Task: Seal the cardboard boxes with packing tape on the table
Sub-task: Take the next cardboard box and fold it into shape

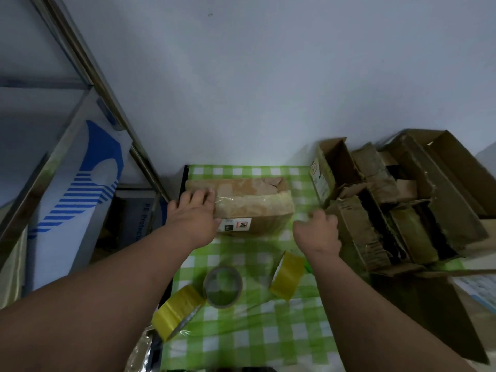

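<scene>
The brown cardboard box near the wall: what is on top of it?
Clear tape lies across the brown cardboard box, and the left hand rests on its left end. Its contents are hidden.

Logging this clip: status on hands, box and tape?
Left hand flat on cardboard box, tape across top. Right hand curled beside it, contents unclear. Three tape rolls loose on checked tablecloth.

Matt cardboard box (pixel 252 202) under glossy clear tape; shiny yellowish tape rolls (pixel 287 275); smooth checked plastic cloth (pixel 255 331); polished metal shelf (pixel 88 71).

Storeroom, metal shelving (pixel 88 76), piled cardboard boxes (pixel 397 210)
</scene>
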`<state>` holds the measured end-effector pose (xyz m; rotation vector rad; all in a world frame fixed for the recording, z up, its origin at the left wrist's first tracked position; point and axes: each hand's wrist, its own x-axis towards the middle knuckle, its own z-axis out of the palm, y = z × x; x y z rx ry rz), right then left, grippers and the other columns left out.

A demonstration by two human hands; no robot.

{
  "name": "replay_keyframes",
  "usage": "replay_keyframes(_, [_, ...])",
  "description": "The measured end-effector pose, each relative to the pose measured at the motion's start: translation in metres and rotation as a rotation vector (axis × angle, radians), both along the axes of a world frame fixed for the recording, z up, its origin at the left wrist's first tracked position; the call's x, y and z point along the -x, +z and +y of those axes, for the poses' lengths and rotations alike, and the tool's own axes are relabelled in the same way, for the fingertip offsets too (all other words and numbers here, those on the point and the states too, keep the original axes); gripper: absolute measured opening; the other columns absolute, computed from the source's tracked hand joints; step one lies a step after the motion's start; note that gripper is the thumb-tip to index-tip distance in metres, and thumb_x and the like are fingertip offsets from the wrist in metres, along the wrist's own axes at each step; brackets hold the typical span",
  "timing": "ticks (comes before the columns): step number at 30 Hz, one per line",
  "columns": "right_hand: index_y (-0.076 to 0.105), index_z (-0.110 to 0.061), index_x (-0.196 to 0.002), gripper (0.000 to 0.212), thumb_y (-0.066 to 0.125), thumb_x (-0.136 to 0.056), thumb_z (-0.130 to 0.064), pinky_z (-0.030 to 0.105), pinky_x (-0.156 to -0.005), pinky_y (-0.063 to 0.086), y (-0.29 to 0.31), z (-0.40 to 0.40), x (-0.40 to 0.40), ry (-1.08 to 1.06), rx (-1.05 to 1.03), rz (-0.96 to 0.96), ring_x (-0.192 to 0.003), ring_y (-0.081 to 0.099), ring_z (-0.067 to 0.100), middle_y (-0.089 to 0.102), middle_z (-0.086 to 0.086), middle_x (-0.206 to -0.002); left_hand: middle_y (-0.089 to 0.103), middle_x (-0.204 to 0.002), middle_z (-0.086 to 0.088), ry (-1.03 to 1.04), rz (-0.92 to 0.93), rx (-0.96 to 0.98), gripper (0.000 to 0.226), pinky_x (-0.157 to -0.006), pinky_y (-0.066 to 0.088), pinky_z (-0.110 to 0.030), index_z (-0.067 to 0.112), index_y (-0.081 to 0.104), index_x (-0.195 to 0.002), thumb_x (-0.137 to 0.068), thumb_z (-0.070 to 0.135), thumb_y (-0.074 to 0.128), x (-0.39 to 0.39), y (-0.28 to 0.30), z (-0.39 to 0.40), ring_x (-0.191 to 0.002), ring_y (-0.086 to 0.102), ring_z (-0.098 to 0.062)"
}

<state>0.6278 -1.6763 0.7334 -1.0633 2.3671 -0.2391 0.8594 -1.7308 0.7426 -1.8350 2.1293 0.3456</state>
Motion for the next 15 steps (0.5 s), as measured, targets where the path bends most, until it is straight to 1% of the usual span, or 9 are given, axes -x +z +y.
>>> replay_keyframes(2, [0.038,-0.014,-0.138,0.063,0.052,-0.089,-0.049,0.045,-0.098,0.043,-0.006,0.013,0.003,-0.018,-0.212,-0.087,-0.119,0.05,0.035,0.043,0.012,-0.137,0.008,-0.161,0.002,0.007,0.025,0.008,0.076,-0.116,0.012,-0.044,0.024,-0.002,-0.157,-0.099,0.054,0.036,0.001,0.004,0.003,-0.146,0.005,-0.024])
replay_keyframes(3, [0.037,-0.012,-0.138,0.07,0.055,-0.086,-0.055,0.045,-0.096,0.046,-0.009,0.019,0.002,-0.022,-0.275,-0.15,-0.116,0.054,0.035,0.048,0.013,-0.134,0.006,-0.162,0.002,0.011,0.04,0.014,0.077,-0.117,0.011,-0.044,0.024,-0.002,-0.157,-0.098,0.053,0.038,0.002,0.006,0.004,-0.147,0.004,-0.025])
replay_keyframes(4, [0.038,-0.009,-0.138,0.075,0.059,-0.084,-0.057,0.044,-0.094,0.05,-0.012,0.024,-0.001,-0.019,-0.306,-0.205,-0.112,0.059,0.034,0.053,0.014,-0.131,0.005,-0.163,0.002,0.016,0.057,0.014,0.078,-0.118,0.01,-0.045,0.023,-0.002,-0.157,-0.098,0.053,0.038,0.002,0.007,0.005,-0.148,0.002,-0.026])
replay_keyframes(5, [0.04,-0.007,-0.137,0.074,0.063,-0.085,-0.054,0.043,-0.092,0.052,-0.014,0.028,-0.004,-0.006,-0.306,-0.241,-0.109,0.062,0.034,0.057,0.015,-0.128,0.003,-0.163,0.001,0.019,0.073,0.007,0.078,-0.119,0.009,-0.045,0.023,-0.002,-0.157,-0.098,0.053,0.039,0.002,0.008,0.005,-0.148,0.0,-0.026])
replay_keyframes(7, [0.042,-0.003,-0.138,0.068,0.068,-0.088,-0.041,0.036,-0.091,0.051,-0.019,0.036,-0.009,0.009,-0.245,-0.297,-0.113,0.06,0.032,0.057,0.017,-0.13,-0.002,-0.164,0.001,0.022,0.093,-0.015,0.078,-0.12,0.008,-0.045,0.022,-0.003,-0.157,-0.099,0.053,0.038,0.001,0.011,0.006,-0.15,-0.003,-0.027])
replay_keyframes(10, [0.038,-0.005,-0.143,0.065,0.068,-0.087,-0.017,0.036,-0.089,0.049,-0.021,0.042,-0.01,-0.093,-0.122,-0.455,-0.114,0.053,0.03,0.052,0.017,-0.134,-0.002,-0.165,0.0,0.009,0.102,-0.006,0.076,-0.122,0.004,-0.045,0.019,-0.001,-0.157,-0.1,0.052,0.036,-0.002,0.015,0.004,-0.15,-0.004,-0.027])
replay_keyframes(12, [0.04,-0.008,-0.143,0.061,0.065,-0.088,-0.009,0.036,-0.087,0.047,-0.014,0.043,-0.007,-0.136,-0.071,-0.562,-0.115,0.052,0.031,0.051,0.016,-0.133,0.0,-0.165,0.001,0.004,0.106,0.009,0.075,-0.121,0.002,-0.046,0.019,0.001,-0.158,-0.1,0.051,0.036,-0.003,0.017,0.004,-0.15,-0.003,-0.026])
replay_keyframes(14, [0.052,-0.004,-0.134,0.048,0.062,-0.087,-0.006,0.034,-0.079,0.044,-0.003,0.042,-0.003,-0.191,-0.003,-0.682,-0.104,0.053,0.028,0.056,0.014,-0.118,0.004,-0.165,0.001,0.008,0.123,0.031,0.073,-0.121,0.003,-0.048,0.02,0.005,-0.157,-0.1,0.05,0.037,-0.004,0.019,0.004,-0.15,0.0,-0.026])
replay_keyframes(15, [0.058,0.0,-0.127,0.045,0.063,-0.083,-0.007,0.033,-0.075,0.042,0.005,0.041,-0.001,-0.234,0.04,-0.754,-0.096,0.053,0.027,0.056,0.013,-0.108,0.006,-0.164,0.001,0.014,0.142,0.047,0.071,-0.121,0.004,-0.048,0.021,0.008,-0.157,-0.1,0.049,0.038,-0.003,0.021,0.004,-0.15,0.002,-0.025])
